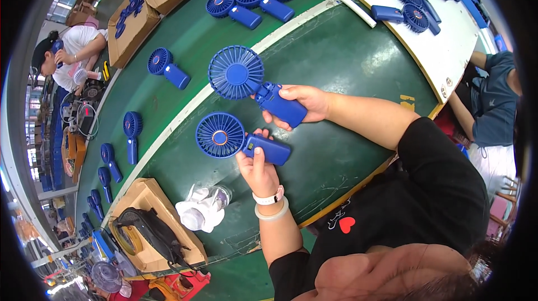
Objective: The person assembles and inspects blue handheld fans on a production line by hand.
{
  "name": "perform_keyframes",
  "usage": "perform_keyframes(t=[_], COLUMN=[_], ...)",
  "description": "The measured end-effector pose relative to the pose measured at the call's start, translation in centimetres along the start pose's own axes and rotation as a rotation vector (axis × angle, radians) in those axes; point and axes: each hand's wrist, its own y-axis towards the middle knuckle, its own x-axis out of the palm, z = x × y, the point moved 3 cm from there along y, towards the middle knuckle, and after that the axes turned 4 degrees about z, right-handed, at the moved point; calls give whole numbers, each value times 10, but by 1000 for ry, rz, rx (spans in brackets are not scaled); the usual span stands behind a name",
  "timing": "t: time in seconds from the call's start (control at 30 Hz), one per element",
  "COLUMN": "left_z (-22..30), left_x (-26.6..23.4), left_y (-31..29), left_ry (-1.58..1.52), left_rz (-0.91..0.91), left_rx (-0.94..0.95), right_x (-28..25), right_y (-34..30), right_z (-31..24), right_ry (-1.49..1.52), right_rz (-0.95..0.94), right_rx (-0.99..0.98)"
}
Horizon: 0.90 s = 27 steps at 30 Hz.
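Two blue handheld fans are held over the green worktable [358, 66]. My left hand [259, 169] is closed round the handle of the nearer fan [219, 136], its thumb lying on the handle beside a small dark display. That fan's round grille points to the left. Just beyond it, my right hand [305, 102] grips the handle of the farther fan [236, 72], whose grille also points left. The two fans are close together. A watch with a pale strap and a light bangle circle my left wrist.
A row of blue fans [161, 61] lies along the green belt beyond a pale strip. More fans [414, 15] lie on a white table at the far right. A cardboard tray [193, 245] with a black bag and a bottle in white wrapping [202, 207] stand near left. Co-workers sit at both sides.
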Motion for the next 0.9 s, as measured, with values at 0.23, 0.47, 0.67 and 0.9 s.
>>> perform_keyframes(t=[0.23, 0.47, 0.67, 0.9], left_z=[-1, -7, -8, -9], left_x=[-4, -14, -14, -18], left_y=[-3, 0, 1, 1], left_ry=[-89, -258, -327, -347], left_rz=[-75, -122, -131, -172], left_rx=[-75, -127, -123, -161], right_x=[-12, 1, -2, 2], right_y=[3, -1, -2, 0], right_z=[1, -1, -4, -6], right_ry=[42, -238, -455, -429], right_rz=[23, 237, 276, 248], right_rx=[17, -107, -230, -284])
